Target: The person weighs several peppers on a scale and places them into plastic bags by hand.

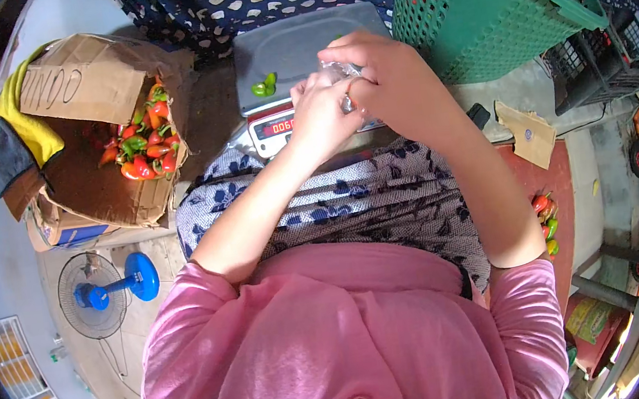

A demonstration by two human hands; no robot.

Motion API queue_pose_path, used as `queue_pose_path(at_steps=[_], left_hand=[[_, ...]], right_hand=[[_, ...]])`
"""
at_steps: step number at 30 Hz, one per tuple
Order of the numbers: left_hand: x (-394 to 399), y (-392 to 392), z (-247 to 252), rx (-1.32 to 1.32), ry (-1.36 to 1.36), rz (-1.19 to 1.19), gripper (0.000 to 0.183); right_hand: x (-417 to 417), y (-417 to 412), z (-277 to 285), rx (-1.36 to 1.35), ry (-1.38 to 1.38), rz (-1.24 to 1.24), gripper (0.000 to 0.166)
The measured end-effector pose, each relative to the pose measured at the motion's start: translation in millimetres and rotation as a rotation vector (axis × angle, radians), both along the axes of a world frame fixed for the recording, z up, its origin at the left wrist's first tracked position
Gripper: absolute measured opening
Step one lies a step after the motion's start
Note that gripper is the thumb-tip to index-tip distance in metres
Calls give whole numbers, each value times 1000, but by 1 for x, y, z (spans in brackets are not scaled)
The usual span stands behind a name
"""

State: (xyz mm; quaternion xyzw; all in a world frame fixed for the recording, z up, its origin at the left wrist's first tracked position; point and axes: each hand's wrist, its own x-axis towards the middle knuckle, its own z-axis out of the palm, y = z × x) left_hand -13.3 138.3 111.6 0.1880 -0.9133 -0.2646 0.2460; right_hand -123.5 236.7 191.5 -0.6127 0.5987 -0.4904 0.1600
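Observation:
Above the front of a digital scale (309,35), my left hand (321,110) and my right hand (385,74) meet around a clear plastic bag (340,69). Fingers of both hands pinch the gathered plastic, and a thin red-orange band seems to show between them. What the bag contains is mostly hidden by the hands. A green pepper (264,86) lies on the left of the grey weighing plate. Red digits glow on the scale's display (282,127), which my left hand partly covers.
On the left, a cardboard box (85,90) holds red and green peppers (142,149), with a yellow and grey cloth (23,115) over its edge. A green plastic basket (501,7) stands at right. Several peppers (546,221) and torn cardboard (527,131) lie right; a blue fan (94,296) stands left.

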Motion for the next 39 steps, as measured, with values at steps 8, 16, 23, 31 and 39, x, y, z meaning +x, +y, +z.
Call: queue_pose_path(at_steps=[8, 16, 23, 31, 39], left_hand=[[18, -32, 76, -343, -432, 61, 34], [25, -46, 119, -501, -2, -130, 35], [39, -34, 130, -305, 4, -111, 39], [46, -21, 138, -63, 381, -62, 21], [48, -147, -21, -220, -387, 160, 45]], right_hand=[[-15, 18, 13, 47, 269, -199, 44], [-4, 27, 24, -78, 685, -270, 30], [-9, 29, 52, 11, 622, -211, 50], [-4, 27, 28, -62, 534, -70, 45], [-6, 27, 54, -7, 222, 34, 44]])
